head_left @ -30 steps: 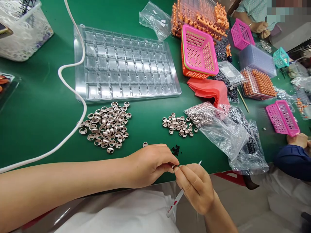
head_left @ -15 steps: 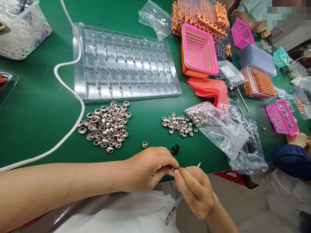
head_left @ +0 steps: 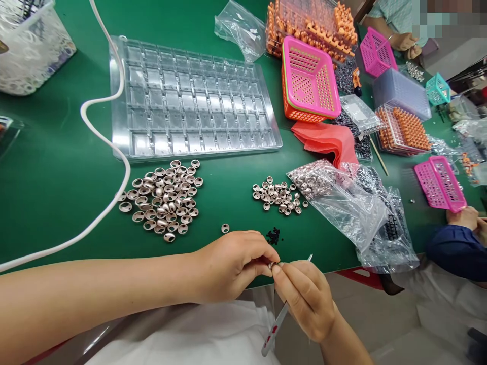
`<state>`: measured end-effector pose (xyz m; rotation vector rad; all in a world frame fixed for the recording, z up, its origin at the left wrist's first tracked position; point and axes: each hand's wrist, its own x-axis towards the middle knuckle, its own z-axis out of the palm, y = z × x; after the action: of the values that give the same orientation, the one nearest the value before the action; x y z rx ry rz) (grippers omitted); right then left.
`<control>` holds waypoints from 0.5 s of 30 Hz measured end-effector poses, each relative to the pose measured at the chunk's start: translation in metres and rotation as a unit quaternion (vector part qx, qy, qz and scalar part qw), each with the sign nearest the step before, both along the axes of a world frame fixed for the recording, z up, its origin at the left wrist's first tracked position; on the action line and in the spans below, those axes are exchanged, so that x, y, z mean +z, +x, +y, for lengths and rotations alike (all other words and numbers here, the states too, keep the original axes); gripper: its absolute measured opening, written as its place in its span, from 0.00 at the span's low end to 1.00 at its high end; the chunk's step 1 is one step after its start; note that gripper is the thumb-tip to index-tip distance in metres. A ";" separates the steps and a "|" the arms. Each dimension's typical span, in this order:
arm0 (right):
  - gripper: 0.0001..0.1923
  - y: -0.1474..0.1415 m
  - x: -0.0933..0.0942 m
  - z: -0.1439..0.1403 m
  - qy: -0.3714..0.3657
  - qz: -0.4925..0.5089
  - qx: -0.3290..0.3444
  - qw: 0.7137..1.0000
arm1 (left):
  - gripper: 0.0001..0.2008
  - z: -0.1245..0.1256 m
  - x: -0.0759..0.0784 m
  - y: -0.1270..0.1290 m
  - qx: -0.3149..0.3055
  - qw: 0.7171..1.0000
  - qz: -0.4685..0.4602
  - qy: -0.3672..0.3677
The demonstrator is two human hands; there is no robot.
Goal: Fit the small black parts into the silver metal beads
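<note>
At the table's front edge, my left hand (head_left: 232,268) pinches a small silvery metal ring (head_left: 271,265), mostly covered by fingertips. My right hand (head_left: 310,299) meets it there, thumb and fingers closed at the ring's other side. Tweezers (head_left: 272,334) with red marks lie across that right hand, the tip showing above the fingers and the grey end hanging below. Just beyond the fingertips is a little heap of tiny black parts (head_left: 273,235). One loose metal ring (head_left: 225,228) lies behind my left hand. Farther back are a large pile of rings (head_left: 167,195) and a smaller pile (head_left: 279,195).
A clear compartment tray (head_left: 194,149) lies behind the piles, with a white cable (head_left: 102,134) over its left end. Plastic bags (head_left: 342,203), red sheets (head_left: 327,137) and stacked baskets (head_left: 287,106) are to the right. A co-worker's blue sleeve (head_left: 452,251) shows at far right.
Both hands keep nearly the same pinch at the ring, and the tweezers' lower end has swung slightly right. The view has shifted a little, so the table things appear slightly farther left.
</note>
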<state>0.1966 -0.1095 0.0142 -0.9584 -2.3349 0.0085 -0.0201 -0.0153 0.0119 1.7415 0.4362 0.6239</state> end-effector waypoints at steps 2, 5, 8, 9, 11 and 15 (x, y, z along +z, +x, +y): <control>0.16 0.000 -0.005 -0.001 -0.012 0.024 -0.020 0.999 | 0.07 0.001 0.000 0.000 0.004 0.999 0.021 -0.026; 0.22 -0.001 -0.010 -0.002 -0.023 0.057 -0.045 0.997 | 0.06 0.002 0.000 0.002 0.007 0.996 0.055 -0.072; 0.24 -0.003 -0.012 0.000 -0.026 0.078 -0.059 0.995 | 0.06 0.003 0.000 0.004 0.004 0.989 0.073 -0.130; 0.24 -0.004 -0.012 0.001 -0.029 0.084 -0.066 0.994 | 0.06 0.003 0.000 0.005 0.002 0.985 0.078 -0.153; 0.24 -0.006 -0.013 0.003 -0.044 0.094 -0.084 0.991 | 0.07 0.005 0.001 0.006 -0.001 0.976 0.087 -0.200; 0.24 -0.010 -0.014 0.004 -0.075 0.113 -0.115 0.984 | 0.09 0.009 0.001 0.008 0.004 0.960 0.102 -0.262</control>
<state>0.1865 -0.1050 0.0001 -1.2297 -2.0283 0.1941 -0.0117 -0.0065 0.0131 1.2964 0.6837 0.2941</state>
